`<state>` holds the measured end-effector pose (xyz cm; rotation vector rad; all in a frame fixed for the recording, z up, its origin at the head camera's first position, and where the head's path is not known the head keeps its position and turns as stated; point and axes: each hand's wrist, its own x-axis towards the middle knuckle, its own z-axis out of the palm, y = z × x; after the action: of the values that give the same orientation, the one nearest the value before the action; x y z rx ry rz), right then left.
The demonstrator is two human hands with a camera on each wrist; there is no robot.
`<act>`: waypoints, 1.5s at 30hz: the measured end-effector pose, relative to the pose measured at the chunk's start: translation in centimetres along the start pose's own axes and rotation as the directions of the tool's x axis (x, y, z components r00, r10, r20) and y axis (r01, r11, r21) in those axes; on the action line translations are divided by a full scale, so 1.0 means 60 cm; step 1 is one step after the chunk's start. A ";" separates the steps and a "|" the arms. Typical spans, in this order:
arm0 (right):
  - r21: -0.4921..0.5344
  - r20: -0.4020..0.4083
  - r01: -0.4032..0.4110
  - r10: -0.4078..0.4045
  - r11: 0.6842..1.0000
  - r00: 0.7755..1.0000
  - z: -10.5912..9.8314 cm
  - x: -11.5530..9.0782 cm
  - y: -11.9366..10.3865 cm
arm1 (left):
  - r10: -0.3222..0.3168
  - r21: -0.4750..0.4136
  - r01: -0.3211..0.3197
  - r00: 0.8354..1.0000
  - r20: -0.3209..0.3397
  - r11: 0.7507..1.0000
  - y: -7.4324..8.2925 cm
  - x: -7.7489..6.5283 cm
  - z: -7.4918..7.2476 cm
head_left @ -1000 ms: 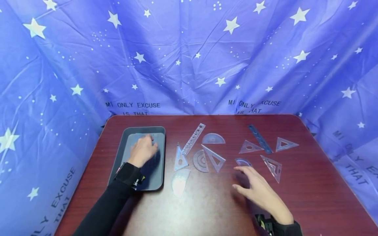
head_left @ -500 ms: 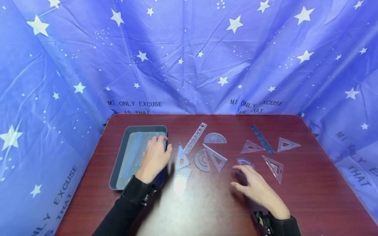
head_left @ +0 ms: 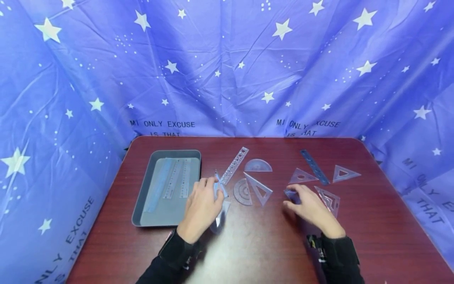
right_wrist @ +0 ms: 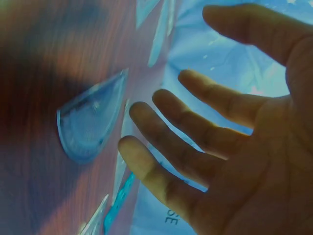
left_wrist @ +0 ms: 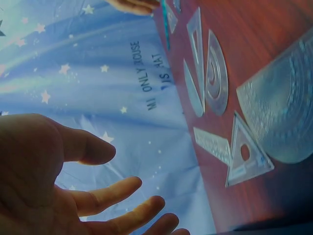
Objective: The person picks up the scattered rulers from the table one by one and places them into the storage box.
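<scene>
Empty on both sides, grasping nothing | left hand (head_left: 200,208) just right of tray (head_left: 166,215), above set square (left_wrist: 257,164); right hand (head_left: 313,207) well right of tray, near small protractor (right_wrist: 90,120) | best, probably, to tip up one edge, then pinch; mind holed ruler (head_left: 234,166), big protractor (left_wrist: 283,107) close by | widest room right of tray's near end

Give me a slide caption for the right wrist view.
A right hand, fingers apart, near a clear protractor on a reddish-brown table, a starry curtain behind.
</scene>
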<state>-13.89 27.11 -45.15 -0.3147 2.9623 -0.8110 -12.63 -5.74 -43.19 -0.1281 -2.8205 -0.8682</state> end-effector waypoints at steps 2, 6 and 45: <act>-0.005 0.017 -0.030 0.030 1.000 0.999 -0.006 0.016 0.014 | 0.011 -0.003 -0.011 1.000 -0.008 1.000 0.004 -0.006 0.005; -0.034 0.041 -0.074 0.075 0.997 0.996 -0.024 0.045 0.043 | 0.012 -0.011 -0.012 1.000 -0.002 1.000 0.011 -0.015 0.013; -0.197 0.023 -0.409 0.421 0.891 0.907 -0.085 0.209 0.195 | 0.142 -0.025 -0.141 0.988 0.056 0.990 0.027 -0.043 0.032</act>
<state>-28.78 36.85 -46.71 0.2788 2.8834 -0.4593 -10.20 -3.37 -44.38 -0.3578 -2.8143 -0.8757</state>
